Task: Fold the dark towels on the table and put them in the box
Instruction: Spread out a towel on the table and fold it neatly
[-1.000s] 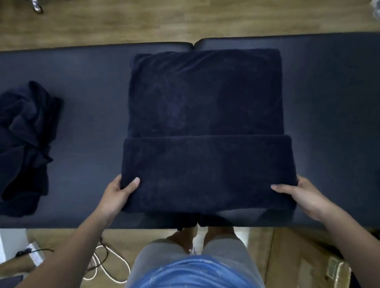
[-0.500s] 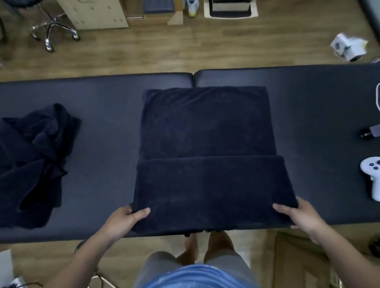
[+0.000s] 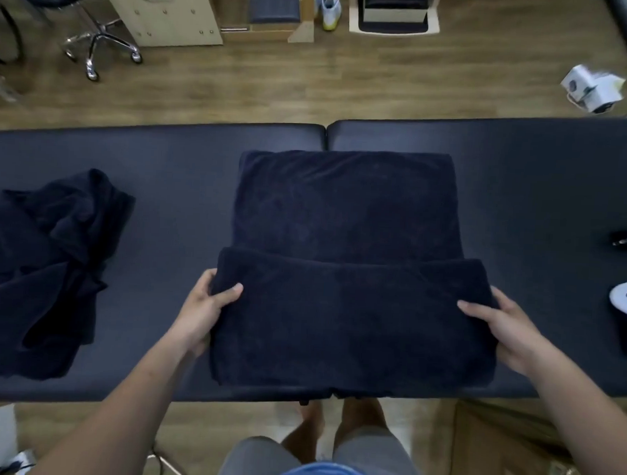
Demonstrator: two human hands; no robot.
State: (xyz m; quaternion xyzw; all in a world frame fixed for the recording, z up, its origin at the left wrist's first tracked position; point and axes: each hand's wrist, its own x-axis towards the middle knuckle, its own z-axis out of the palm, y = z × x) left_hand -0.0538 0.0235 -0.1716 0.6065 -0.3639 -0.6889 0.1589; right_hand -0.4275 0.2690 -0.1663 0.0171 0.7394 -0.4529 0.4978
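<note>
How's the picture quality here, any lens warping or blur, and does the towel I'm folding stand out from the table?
Head view: wide-angle warping bows the table edges; towel and table are both dark, so outlines barely separate; left hand and right hand gripping the towel look sharp; lighting looks soft.

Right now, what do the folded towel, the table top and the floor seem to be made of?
The folded towel looks like terry cloth: matte, dark, with fuzzy nap and thick rounded folds. The table top seems padded vinyl or faux leather: smooth, faint sheen, cushioned edges. The floor looks like wood or laminate: plank lines and grain; I cannot tell which.
</note>
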